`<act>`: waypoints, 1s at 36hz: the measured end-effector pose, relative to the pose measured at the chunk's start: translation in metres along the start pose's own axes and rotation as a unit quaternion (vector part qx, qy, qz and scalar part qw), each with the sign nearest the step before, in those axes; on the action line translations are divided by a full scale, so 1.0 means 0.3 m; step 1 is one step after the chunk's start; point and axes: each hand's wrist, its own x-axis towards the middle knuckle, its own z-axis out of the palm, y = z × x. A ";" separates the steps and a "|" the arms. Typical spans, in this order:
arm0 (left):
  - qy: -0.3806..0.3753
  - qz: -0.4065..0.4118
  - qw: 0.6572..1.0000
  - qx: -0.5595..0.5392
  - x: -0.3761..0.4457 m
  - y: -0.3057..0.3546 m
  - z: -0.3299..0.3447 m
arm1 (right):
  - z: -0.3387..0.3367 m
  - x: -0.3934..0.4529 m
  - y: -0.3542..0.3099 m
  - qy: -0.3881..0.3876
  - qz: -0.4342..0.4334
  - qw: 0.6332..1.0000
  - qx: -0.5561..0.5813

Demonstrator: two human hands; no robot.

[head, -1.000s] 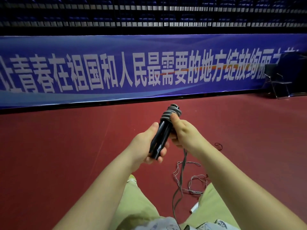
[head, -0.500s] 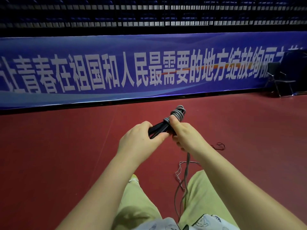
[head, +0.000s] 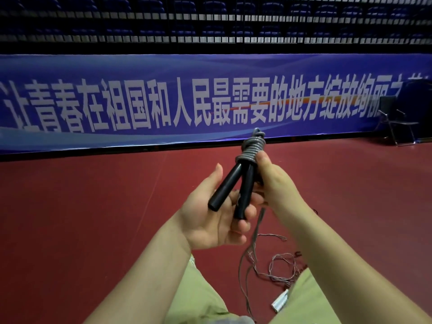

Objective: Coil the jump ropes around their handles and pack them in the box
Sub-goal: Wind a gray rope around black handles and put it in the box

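Note:
Two black jump rope handles (head: 225,191) lie side by side in front of me, splayed apart at their lower ends. Grey rope (head: 253,146) is coiled in several turns around their upper ends. My left hand (head: 210,218) lies palm up under the handles, its fingers curled round their lower parts. My right hand (head: 273,181) grips the bundle just below the coil, thumb pressing on the rope. The loose rest of the grey rope (head: 253,244) hangs down from my right hand to the floor. No box is in view.
Thin tangled cords (head: 280,267) and a small white piece (head: 280,301) lie on the red floor between my knees. A long blue banner (head: 210,101) runs along the back. A folding chair (head: 397,122) stands at the far right.
The handles swung from nearly level to upright and splayed apart. My left hand turned palm up beneath them. More of the floor cords came into view.

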 end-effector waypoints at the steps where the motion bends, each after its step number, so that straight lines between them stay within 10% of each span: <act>1: 0.003 0.006 1.000 -0.005 0.007 0.000 0.005 | -0.007 0.007 -0.006 -0.005 0.010 1.000 -0.009; 8: 0.090 0.018 0.992 0.086 0.036 0.021 0.021 | -0.027 0.042 0.029 -0.019 0.015 0.997 -0.070; 19: 0.289 0.114 0.872 0.378 0.047 0.002 0.008 | 0.012 0.044 0.078 0.002 -0.026 0.997 -0.076; 24: 0.384 0.120 0.699 0.591 0.027 0.017 -0.013 | 0.044 0.021 0.068 -0.007 0.016 0.999 -0.037; 27: 0.410 0.140 0.652 0.621 0.020 0.010 -0.008 | 0.043 0.011 0.050 -0.013 0.035 0.998 -0.053; 32: 0.402 0.163 0.682 0.588 0.027 0.007 -0.009 | 0.020 0.018 0.014 0.007 0.012 0.997 -0.076; 36: 0.287 0.144 0.840 0.437 0.029 0.015 -0.002 | 0.021 0.010 0.006 0.018 -0.015 1.000 0.003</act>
